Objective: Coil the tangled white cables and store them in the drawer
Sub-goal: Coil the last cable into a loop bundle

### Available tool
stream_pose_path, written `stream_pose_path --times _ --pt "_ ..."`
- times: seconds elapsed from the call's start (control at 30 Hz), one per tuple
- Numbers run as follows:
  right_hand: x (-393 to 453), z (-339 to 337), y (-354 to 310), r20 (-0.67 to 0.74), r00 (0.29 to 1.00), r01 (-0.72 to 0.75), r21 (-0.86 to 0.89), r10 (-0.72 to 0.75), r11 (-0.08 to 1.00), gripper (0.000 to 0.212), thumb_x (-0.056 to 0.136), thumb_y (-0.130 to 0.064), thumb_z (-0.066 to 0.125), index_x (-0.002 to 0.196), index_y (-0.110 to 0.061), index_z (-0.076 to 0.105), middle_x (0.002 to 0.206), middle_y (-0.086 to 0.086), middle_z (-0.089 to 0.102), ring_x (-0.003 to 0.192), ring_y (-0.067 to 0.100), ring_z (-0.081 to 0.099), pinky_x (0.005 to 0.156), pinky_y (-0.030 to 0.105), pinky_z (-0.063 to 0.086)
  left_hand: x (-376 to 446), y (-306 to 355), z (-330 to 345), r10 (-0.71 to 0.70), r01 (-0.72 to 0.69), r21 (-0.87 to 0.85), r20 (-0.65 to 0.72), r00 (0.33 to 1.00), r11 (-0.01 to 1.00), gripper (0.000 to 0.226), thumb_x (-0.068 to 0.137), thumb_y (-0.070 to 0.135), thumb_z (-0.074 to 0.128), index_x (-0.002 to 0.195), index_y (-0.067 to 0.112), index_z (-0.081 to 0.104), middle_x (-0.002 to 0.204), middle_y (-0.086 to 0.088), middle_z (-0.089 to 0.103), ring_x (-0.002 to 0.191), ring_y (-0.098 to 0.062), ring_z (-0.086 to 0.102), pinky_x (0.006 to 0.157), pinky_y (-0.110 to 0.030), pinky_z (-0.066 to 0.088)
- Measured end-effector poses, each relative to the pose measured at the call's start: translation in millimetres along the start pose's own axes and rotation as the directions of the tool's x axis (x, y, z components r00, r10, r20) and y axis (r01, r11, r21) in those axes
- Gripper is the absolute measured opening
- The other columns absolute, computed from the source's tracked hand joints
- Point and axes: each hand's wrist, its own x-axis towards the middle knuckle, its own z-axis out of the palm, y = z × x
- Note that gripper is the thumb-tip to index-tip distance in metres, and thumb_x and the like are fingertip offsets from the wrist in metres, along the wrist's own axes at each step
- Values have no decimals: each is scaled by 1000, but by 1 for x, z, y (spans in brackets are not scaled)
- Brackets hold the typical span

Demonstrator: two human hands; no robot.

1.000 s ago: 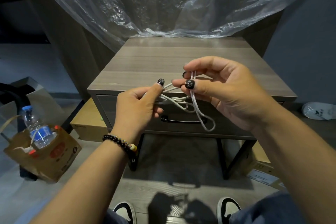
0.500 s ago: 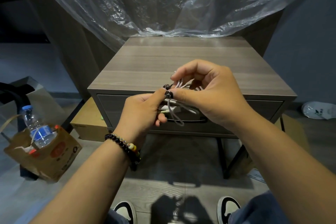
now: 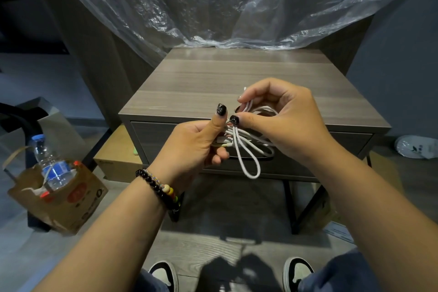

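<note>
A bundle of white cable (image 3: 246,147) hangs between both hands in front of the nightstand. My left hand (image 3: 196,145) grips one side of the bundle, thumb up. My right hand (image 3: 282,123) pinches strands at the top with thumb and fingers curled round them. One loop dangles below the hands. The drawer (image 3: 343,142) in the grey wooden nightstand (image 3: 213,83) is closed, and its dark handle is mostly hidden behind the cable and hands.
Clear plastic sheeting (image 3: 213,2) drapes behind the nightstand. A brown paper bag (image 3: 59,199) holding a water bottle (image 3: 49,163) stands on the floor at left. Cardboard boxes (image 3: 118,156) lie under and beside the nightstand. My shoes (image 3: 163,275) show at the bottom.
The right hand has drawn in to the left hand, then lifted a little. The dangling loop shortened, then hangs longer below the hands now. The left hand has barely shifted.
</note>
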Motion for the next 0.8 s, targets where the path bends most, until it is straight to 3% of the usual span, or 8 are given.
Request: stream_pose_path --times 0.2,0.37,0.5,0.6,0.67,0.73,0.8 --pt "1 -2 0 11 1000 18 5 -18 1000 24 70 3 80 88 -8 68 79 4 70 76 15 69 75 25 57 -2 1 -2 10 -11 25 35 999 1000 41 69 38 65 90 3 71 62 6 64 45 -7 51 41 -14 40" --pt "1 -3 2 14 1000 -21 40 20 999 24 70 5 79 87 -8 68 79 6 71 75 15 69 73 23 56 -1 1 -5 17 -19 49 40 999 999 31 69 32 69 86 6 72 67 2 66 45 -6 51 41 -13 40" --pt "1 -7 2 65 987 -158 161 149 974 18 76 6 74 90 -4 68 78 9 69 72 16 68 70 27 58 -1 2 -5 24 -29 90 49 999 996 26 73 28 67 85 6 73 70 -1 68 44 -6 52 40 -13 40" --pt "3 -10 0 120 950 -311 294 288 904 7 85 1 64 90 -1 68 77 12 70 69 15 68 64 24 58 -5 5 -2 18 -26 95 88 996 995 25 70 28 64 81 6 71 61 2 65 41 -5 50 37 -12 38" --pt "4 -16 -2 198 909 -417 373 368 829 12 88 1 58 90 2 69 76 13 71 65 15 68 62 21 59 -7 7 0 23 -28 42 109 994 999 25 69 27 61 79 6 69 59 4 63 39 -4 46 35 -11 35" --pt "4 -21 -5 322 865 -493 415 384 765 15 78 -3 59 88 3 69 72 12 72 60 12 68 57 18 57 -7 8 0 33 -28 -51 114 993 998 24 70 27 59 79 5 67 59 5 62 36 -1 41 34 -9 32" --pt "3 -21 -5 384 851 -501 384 359 776 20 72 -5 61 90 0 69 71 7 72 59 9 67 54 16 54 -6 8 0 27 -12 -147 101 995 989 25 70 27 58 79 5 65 56 6 60 34 -1 39 32 -8 29"
